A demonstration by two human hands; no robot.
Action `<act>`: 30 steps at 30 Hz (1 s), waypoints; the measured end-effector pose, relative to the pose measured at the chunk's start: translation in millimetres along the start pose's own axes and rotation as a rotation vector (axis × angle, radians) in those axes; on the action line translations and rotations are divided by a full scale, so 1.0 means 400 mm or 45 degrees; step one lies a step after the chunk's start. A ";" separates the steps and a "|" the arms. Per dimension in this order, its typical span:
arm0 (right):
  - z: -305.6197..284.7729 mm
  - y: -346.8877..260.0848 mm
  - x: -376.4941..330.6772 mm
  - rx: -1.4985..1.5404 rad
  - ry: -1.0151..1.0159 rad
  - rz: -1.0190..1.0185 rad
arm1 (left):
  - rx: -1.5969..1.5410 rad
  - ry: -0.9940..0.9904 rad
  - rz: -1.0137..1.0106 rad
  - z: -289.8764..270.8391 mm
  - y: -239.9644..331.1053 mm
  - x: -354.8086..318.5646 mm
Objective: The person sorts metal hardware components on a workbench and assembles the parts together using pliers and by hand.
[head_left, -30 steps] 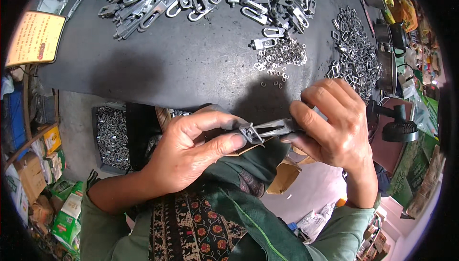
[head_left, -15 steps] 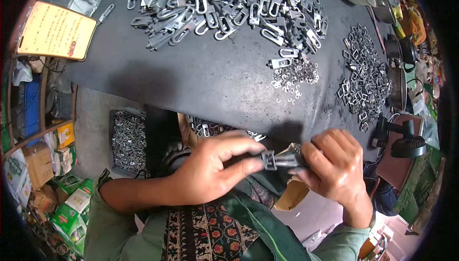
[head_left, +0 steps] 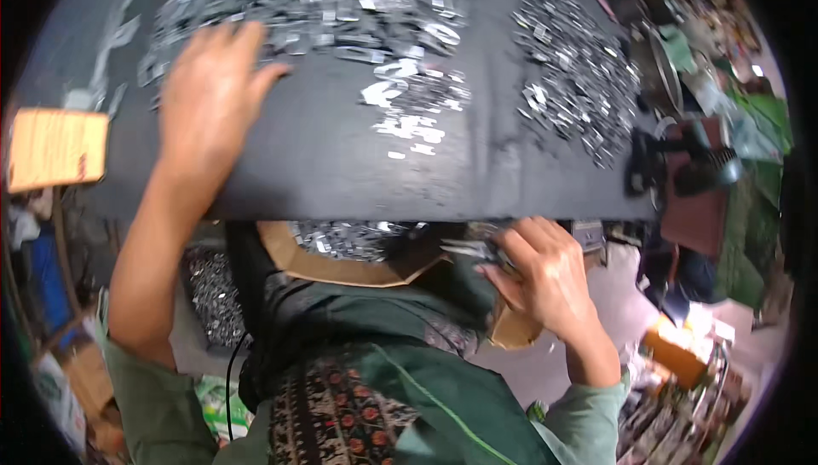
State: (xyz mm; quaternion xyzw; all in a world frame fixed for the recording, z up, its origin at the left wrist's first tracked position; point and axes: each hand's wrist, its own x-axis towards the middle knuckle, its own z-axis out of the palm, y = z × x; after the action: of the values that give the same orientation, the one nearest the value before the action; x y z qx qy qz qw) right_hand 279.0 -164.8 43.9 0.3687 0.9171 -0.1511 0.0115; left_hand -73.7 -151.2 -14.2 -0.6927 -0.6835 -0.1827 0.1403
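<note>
Left hand [head_left: 209,94] lies flat and open on the dark table [head_left: 324,167], fingertips at the edge of the large pile [head_left: 324,5] of metal parts. Right hand [head_left: 541,273] sits below the table edge, fingers pinching a metal clip [head_left: 469,249] over a cardboard box [head_left: 341,265] of parts. A smaller pile [head_left: 575,81] lies far right.
</note>
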 end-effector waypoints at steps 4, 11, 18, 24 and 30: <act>0.002 0.078 0.014 0.130 0.322 0.095 | 0.043 -0.097 -0.035 -0.013 0.041 -0.004; 0.028 0.205 0.143 -0.080 0.774 0.397 | -0.157 0.012 0.054 -0.035 0.038 -0.060; 0.002 0.193 0.203 -0.304 0.557 0.430 | -0.359 0.005 -0.070 -0.026 0.039 -0.028; 0.004 0.191 0.213 -0.301 0.614 0.413 | -0.592 -0.071 -0.523 -0.081 0.035 -0.057; -0.044 0.120 0.131 0.143 0.341 0.430 | -2.068 -0.683 -1.440 -0.155 0.132 -0.153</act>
State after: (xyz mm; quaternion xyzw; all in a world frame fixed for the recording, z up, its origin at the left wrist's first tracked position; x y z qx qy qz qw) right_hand 275.3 -91.8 40.9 0.5338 0.8258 -0.1477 -0.1058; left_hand -24.8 -235.1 16.9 -0.1731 -0.5888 -0.4688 -0.6353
